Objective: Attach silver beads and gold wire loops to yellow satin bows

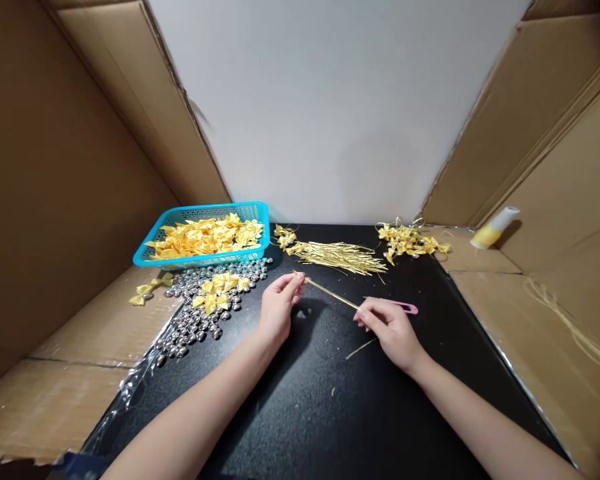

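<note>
A gold cord [333, 293] is stretched between my two hands above the black table. My left hand [281, 300] pinches its far left end between thumb and fingers. The other end is pinched in my right hand [387, 327], from which a loose tail [361, 349] seems to hang below. Just behind my right hand lies a pink-handled tool [409, 308], partly hidden by the hand. Beyond the cord, a bundle of cut gold cords [340, 257] rests on the table.
A turquoise basket [145, 257] of yellow ribbon bows [207, 235] stands back left. Silver beads [195, 327] spread before it, several bows [220, 287] on top. Bows with cords [405, 240] lie back right, near a white-and-yellow spool [495, 228]. Cardboard walls [545, 133] flank the table.
</note>
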Available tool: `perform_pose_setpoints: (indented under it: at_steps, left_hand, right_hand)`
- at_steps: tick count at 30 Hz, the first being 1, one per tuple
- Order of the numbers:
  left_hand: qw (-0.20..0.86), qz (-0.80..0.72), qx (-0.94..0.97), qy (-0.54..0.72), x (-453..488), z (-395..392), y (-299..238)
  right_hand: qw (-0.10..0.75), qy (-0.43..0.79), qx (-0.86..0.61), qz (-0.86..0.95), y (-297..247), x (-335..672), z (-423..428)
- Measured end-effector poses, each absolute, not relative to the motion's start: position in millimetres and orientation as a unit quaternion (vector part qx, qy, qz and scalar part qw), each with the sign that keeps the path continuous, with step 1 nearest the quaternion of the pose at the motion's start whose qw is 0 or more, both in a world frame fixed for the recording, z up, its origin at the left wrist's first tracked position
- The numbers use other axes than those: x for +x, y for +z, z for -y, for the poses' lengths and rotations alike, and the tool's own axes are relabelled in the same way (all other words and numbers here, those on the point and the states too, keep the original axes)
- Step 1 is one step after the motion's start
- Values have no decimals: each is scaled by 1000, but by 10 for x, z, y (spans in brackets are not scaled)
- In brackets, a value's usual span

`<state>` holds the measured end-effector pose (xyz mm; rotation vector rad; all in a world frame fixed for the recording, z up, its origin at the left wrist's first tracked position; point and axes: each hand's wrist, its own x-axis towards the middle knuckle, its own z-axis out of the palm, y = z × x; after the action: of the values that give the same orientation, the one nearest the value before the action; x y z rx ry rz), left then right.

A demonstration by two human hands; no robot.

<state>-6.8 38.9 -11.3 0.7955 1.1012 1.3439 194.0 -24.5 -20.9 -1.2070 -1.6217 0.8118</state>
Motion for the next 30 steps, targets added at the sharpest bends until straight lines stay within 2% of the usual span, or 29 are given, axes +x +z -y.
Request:
perform_pose_setpoints:
  at_steps: [9,18,20,25,30]
  left_hand:
    - [517,-487,420,565,-125,-501,-191]
    - [408,-511,602,459,-173,-496,-252]
    - [367,-526,638,427,-188,-495,-259]
    - [227,-571,694,375,-203,-498,-266]
    - [135,-602,702,356,-205,-452,-217]
  right_hand:
    - [422,277,-481,717,-164,2015,158]
    - [434,188,-536,699,80,2558,51]
    - [389,188,-544,719,121,2637,103]
    - [189,143,-595,768,58,2727,279]
    - [156,121,-615,764,-96,2717,351]
